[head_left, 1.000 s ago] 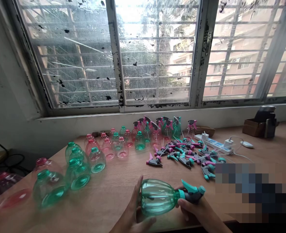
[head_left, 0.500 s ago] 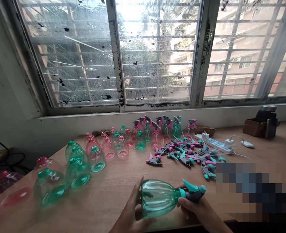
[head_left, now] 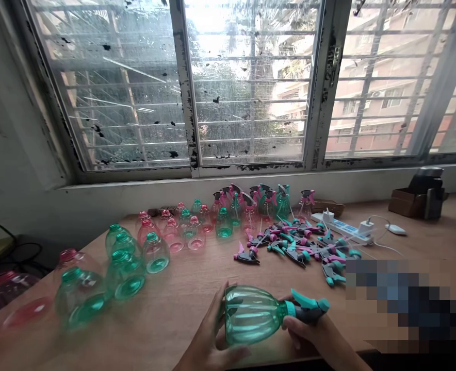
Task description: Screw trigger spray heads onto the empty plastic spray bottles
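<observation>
A green transparent plastic spray bottle (head_left: 251, 315) lies on its side just above the wooden table (head_left: 166, 319), held in both hands. My left hand (head_left: 208, 330) wraps the round base of the bottle. My right hand (head_left: 309, 330) grips the neck area under the teal and grey trigger spray head (head_left: 309, 308), which is fitted on the bottle's mouth. My right fingers hide part of the head's underside.
Uncapped green bottles (head_left: 125, 273) and pink bottles (head_left: 173, 236) stand to the left. A pile of loose spray heads (head_left: 297, 248) lies ahead, with capped bottles (head_left: 259, 205) behind it. A power strip (head_left: 340, 228) and cardboard box (head_left: 404, 206) sit right. A blurred patch (head_left: 402, 299) covers the right.
The view has drifted slightly. Both hands and the bottle stay almost in the same place, with the spray head a little further right.
</observation>
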`<state>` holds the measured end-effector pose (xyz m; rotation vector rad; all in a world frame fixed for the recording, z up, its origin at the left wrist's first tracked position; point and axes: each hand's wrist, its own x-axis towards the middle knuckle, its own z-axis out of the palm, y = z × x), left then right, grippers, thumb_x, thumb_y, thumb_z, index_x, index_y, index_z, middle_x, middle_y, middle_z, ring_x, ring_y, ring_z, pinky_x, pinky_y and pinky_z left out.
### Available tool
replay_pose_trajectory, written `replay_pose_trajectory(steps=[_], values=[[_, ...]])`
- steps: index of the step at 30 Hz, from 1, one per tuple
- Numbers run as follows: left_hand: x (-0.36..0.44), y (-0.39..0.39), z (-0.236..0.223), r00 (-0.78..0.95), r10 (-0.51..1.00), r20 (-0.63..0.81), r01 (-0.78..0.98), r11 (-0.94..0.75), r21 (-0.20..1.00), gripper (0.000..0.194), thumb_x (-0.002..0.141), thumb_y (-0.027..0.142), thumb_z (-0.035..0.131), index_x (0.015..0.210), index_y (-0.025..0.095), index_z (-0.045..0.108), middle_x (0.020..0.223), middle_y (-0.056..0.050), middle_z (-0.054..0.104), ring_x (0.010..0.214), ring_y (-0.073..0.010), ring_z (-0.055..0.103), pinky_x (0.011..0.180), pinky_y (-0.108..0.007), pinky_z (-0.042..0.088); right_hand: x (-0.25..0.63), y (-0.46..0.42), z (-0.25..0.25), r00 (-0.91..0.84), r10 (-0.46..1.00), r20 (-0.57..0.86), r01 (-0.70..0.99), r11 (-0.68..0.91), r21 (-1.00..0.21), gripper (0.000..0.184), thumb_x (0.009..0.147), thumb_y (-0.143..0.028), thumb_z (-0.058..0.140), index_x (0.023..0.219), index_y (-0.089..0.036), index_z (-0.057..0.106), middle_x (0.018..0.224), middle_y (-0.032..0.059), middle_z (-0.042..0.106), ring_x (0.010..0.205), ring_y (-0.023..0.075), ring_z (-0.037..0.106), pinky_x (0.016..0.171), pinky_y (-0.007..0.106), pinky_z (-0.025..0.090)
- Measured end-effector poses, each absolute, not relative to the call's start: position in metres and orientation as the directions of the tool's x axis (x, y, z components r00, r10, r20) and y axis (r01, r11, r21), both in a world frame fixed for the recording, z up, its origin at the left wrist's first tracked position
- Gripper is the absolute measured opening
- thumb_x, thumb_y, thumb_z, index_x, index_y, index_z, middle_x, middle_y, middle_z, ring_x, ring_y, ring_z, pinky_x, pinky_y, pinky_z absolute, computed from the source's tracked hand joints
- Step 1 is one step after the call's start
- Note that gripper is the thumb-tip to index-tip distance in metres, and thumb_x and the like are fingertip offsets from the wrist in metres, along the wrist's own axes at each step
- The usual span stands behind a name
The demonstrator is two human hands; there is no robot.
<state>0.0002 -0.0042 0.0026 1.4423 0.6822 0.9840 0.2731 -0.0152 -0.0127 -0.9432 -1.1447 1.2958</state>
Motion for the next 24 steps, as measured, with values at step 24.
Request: replay_pose_trajectory(steps=[24], values=[[0.006, -0.011, 0.026, 0.466, 0.870, 0.160, -0.148, -0.102, 0.984, 0.099, 0.081, 0.038, 0.086, 0.160, 0.037, 0.026, 0.169, -0.007, 0.034, 0.151, -0.0334, 0.039, 0.121, -0.042, 0.038, 0.273, -0.013, -0.016, -0.039, 0.996, 0.083, -0.108, 0.079, -0.991, 0.056, 0.070, -0.058, 0.085, 0.105, -0.019, 0.069, 0.048, -0.0058, 0.061, 0.044, 0.0160, 0.054, 0.054, 0.031, 0.048]])
